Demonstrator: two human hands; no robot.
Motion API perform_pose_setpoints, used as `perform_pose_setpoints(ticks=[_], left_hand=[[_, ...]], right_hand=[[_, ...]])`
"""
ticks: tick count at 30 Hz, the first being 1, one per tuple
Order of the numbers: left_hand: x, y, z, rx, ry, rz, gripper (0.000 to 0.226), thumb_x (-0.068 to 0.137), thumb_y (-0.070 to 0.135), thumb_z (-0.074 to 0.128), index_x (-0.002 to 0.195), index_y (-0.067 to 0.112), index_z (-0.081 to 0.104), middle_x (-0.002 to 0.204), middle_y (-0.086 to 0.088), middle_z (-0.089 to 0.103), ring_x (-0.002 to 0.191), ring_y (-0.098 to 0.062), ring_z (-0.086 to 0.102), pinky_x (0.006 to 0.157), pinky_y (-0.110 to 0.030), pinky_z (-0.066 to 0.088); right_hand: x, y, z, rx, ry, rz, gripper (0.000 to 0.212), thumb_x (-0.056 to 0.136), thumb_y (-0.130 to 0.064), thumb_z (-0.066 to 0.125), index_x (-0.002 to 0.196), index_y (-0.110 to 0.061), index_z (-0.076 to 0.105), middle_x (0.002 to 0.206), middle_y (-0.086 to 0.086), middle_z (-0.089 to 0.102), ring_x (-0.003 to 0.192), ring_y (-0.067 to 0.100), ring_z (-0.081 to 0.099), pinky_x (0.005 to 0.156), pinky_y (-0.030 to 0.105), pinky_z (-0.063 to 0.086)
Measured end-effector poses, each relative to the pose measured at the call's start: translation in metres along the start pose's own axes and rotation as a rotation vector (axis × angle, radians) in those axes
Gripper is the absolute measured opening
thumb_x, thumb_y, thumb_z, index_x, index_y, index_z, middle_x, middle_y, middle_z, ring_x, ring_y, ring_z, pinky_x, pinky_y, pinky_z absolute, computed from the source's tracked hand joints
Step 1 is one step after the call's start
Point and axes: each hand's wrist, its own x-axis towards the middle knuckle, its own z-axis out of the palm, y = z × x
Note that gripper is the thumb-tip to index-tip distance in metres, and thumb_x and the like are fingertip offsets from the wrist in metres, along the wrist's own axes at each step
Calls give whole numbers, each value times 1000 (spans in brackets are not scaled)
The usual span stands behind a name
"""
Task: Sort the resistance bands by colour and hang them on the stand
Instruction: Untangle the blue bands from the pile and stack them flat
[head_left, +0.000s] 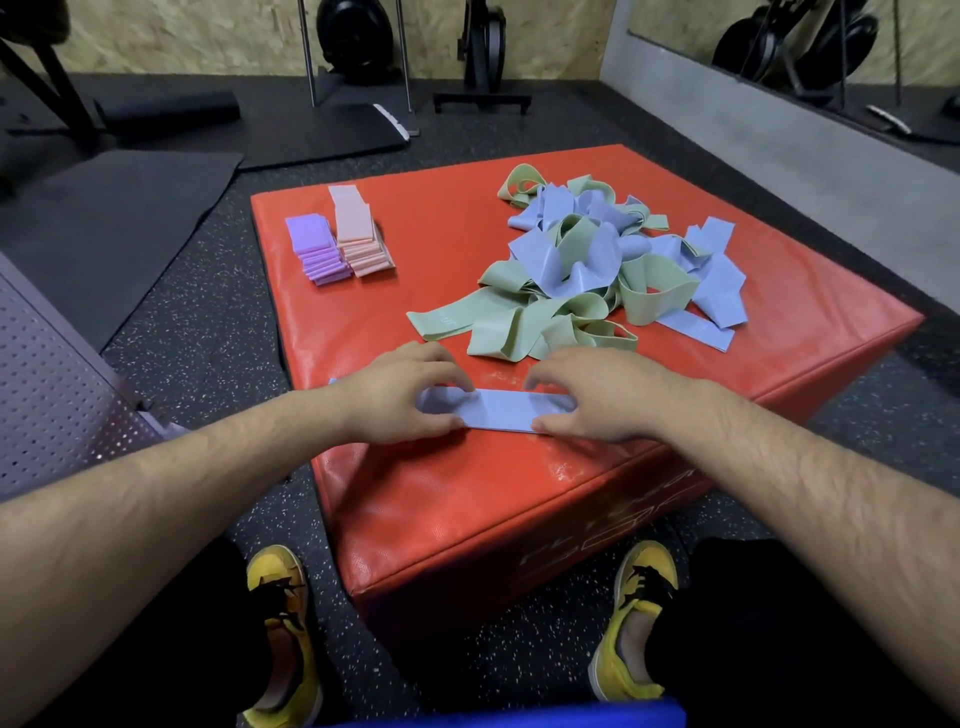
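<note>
A flat blue resistance band (498, 410) lies near the front edge of the red padded box (441, 499). My left hand (400, 395) pinches its left end and my right hand (587, 395) pinches its right end, fingers curled over the band. Behind them sits a tangled heap of green and blue bands (587, 265). At the box's far left stand a folded stack of purple bands (317, 249) and a folded stack of pink bands (361, 234). No stand for hanging shows clearly.
A perforated grey metal panel (52, 384) stands at the left. Black mats (119, 228) lie on the speckled floor behind. Gym equipment frames (358, 62) stand at the back. My yellow shoes (280, 629) rest on either side of the box.
</note>
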Motion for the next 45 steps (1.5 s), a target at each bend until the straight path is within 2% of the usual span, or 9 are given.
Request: perform_pose_setpoints(ticks=[11,16,19,22,27,31,36,41,45], left_hand=[[78,18,-35,82,237,-17,54,79,56,52,126,31,61,125,4,55,114,-23,51,96,-45,43],[126,18,-37,82,246,-94,42,89,48,56,128,33,59,132,2,50,121,-23,46,99,-41,40],[145,15,-32,105,194,-107,38,92,40,58,130,34,58,131,3,50,120,-23,45,97,-38,39],[160,13,-25,127,192,-109,37,92,39,57,129,34,59,126,2,51,116,-24,46,92,-36,38],[171,9,-21,151,168,-104,39,91,38,56,129,36,57,126,3,50,116,-23,46,89,-34,36],[173,7,-27,125,191,-105,39,91,35,57,130,33,56,127,3,49,118,-23,46,92,-37,38],[166,18,-47,-128,412,-37,46,92,38,62,135,30,50,128,6,48,113,-16,56,96,-40,47],[145,47,-75,-440,687,82,69,86,40,75,144,31,39,134,10,44,109,0,55,88,-10,41],[122,60,-96,-458,844,129,51,92,29,69,138,27,47,129,13,54,111,-5,56,87,-13,40]], right_hand=[[22,25,-40,191,272,136,33,94,-45,58,122,-29,62,116,-10,60,105,11,58,84,33,48],[51,59,-44,322,420,234,19,96,-38,54,101,-27,69,108,-8,65,104,16,58,85,37,50],[66,72,-40,280,367,289,23,96,-36,51,97,-26,71,104,-2,65,112,25,52,85,32,44],[79,83,-34,171,211,421,28,96,-46,47,109,-34,69,122,3,57,130,31,37,103,38,38],[89,103,-27,209,71,488,30,97,-44,44,87,-23,64,102,3,66,115,30,44,84,34,37],[89,114,-40,415,347,448,23,98,-24,52,104,-13,72,106,7,71,107,28,60,88,35,48],[68,98,-80,703,778,275,35,87,2,61,117,-14,70,116,-6,67,103,2,57,84,2,38],[48,58,-116,859,1015,50,37,85,6,63,109,-21,71,111,-12,67,102,5,63,80,14,48],[40,25,-132,952,1062,-52,35,85,5,65,111,-18,70,110,-6,68,91,4,62,76,19,50]])
